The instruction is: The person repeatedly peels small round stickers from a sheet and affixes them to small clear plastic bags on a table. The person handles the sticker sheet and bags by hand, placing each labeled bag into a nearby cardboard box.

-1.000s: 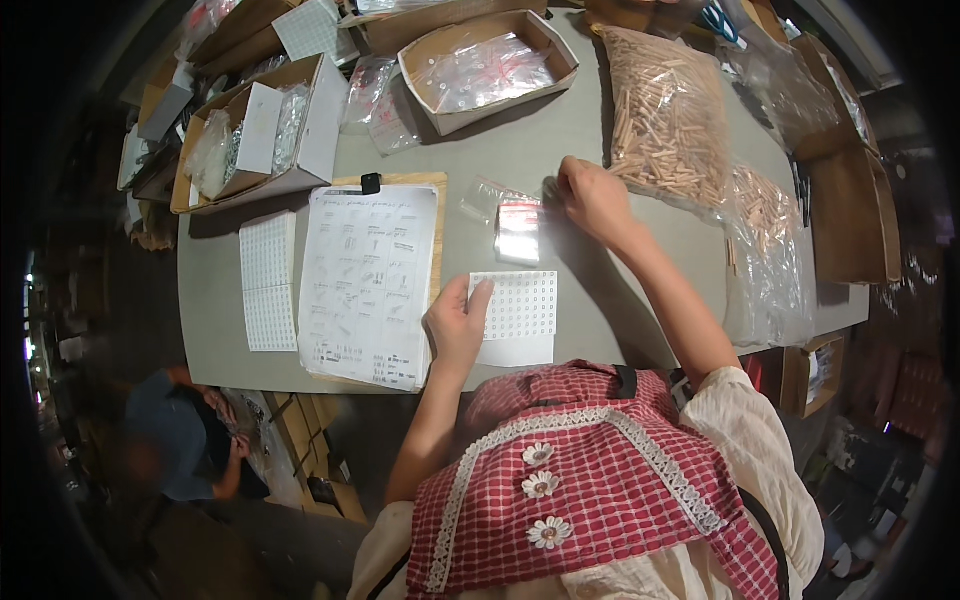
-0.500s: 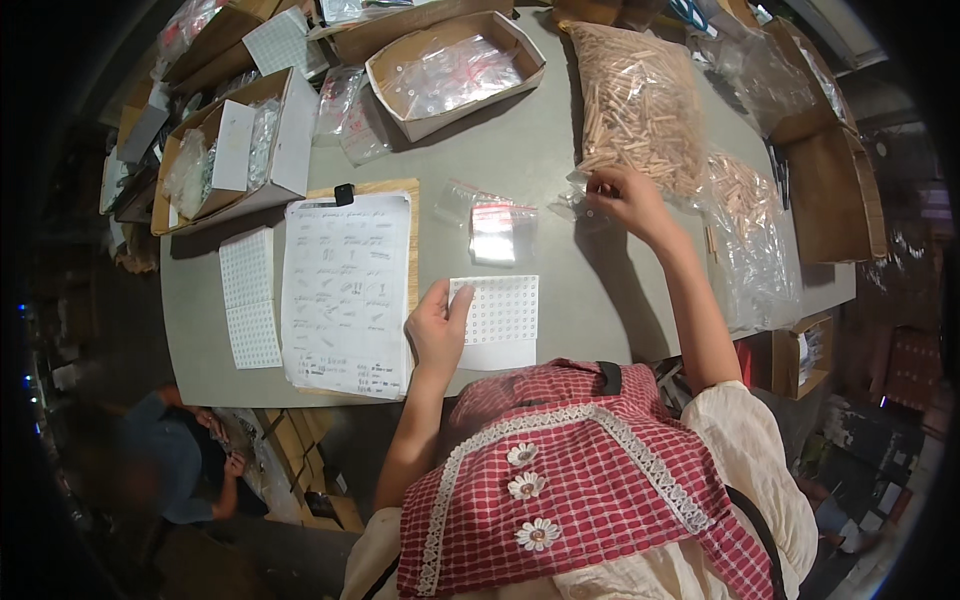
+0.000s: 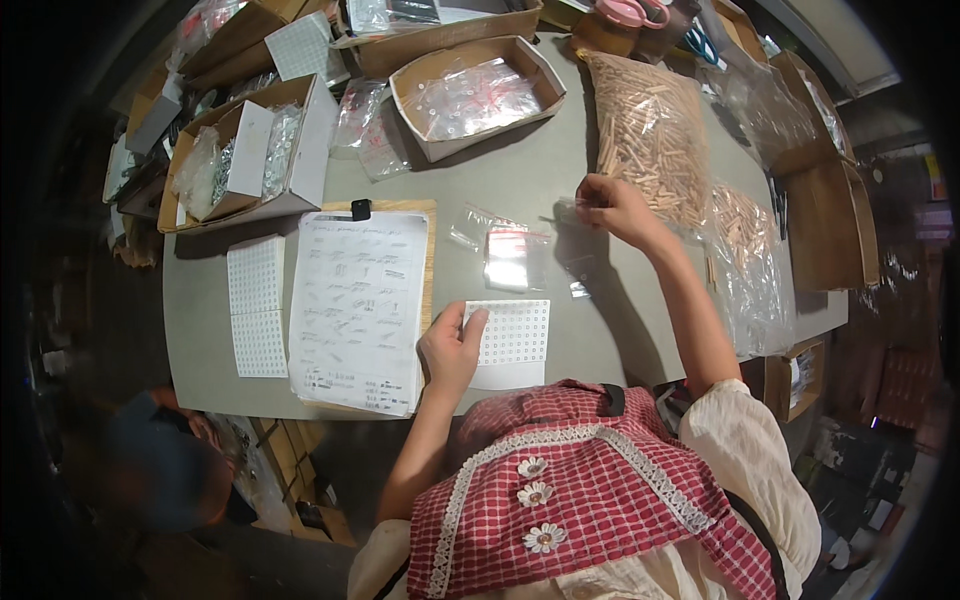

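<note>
My left hand (image 3: 452,350) grips the left edge of a white label sheet (image 3: 515,335), its thumb on top; rows of small printed squares cover the sheet. My right hand (image 3: 612,208) is closed in a pinch, with a small clear plastic bag (image 3: 563,211) at its fingertips. More clear plastic (image 3: 579,275) shows just below that hand; I cannot tell whether it is the same bag. Between my hands, small clear zip bags (image 3: 510,262) with red strips lie on the grey table (image 3: 450,185), shining in the light.
Left of my hands lie a clipboard with papers (image 3: 355,310) and similar white label sheets (image 3: 257,310). An open box of clear bags (image 3: 478,100) stands behind. At the right are a large bag of wooden dowels (image 3: 650,140) and a smaller one (image 3: 745,240). A person (image 3: 180,460) is at lower left.
The whole view has shifted, so the table sits lower in the picture. My right hand has moved slightly away from me, and clear plastic now shows below it. My left hand keeps its hold.
</note>
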The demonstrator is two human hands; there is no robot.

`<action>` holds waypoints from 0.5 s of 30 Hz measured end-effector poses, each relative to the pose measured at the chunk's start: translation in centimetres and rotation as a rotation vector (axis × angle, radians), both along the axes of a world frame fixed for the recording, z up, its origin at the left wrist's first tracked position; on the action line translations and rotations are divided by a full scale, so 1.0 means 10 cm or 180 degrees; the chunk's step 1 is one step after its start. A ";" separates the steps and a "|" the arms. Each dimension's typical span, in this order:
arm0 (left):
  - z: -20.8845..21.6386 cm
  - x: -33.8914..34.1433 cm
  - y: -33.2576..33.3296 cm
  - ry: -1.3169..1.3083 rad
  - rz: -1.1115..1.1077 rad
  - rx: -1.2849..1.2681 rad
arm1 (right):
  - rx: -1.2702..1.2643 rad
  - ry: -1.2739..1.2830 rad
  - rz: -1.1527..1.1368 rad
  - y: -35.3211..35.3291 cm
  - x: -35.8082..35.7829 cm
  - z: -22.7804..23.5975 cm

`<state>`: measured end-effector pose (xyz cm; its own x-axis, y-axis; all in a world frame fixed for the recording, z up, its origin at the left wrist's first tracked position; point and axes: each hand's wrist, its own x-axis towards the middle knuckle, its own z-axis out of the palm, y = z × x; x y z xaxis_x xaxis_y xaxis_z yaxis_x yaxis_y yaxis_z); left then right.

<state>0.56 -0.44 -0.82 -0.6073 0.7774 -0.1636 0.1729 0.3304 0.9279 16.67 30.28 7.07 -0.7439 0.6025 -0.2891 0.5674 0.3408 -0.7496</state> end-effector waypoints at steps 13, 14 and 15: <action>0.24 -0.05 0.02 0.0436 -0.0020 0.0409 | -0.0759 -0.0113 -0.0391 -0.20 -0.11 0.20; 0.31 -0.07 0.01 0.0429 -0.0188 0.0265 | -0.0924 0.0415 -0.0694 -0.06 -0.26 0.21; 0.34 -0.09 0.01 0.0399 -0.0252 0.0243 | -0.1003 0.0691 -0.0879 0.07 -0.45 0.27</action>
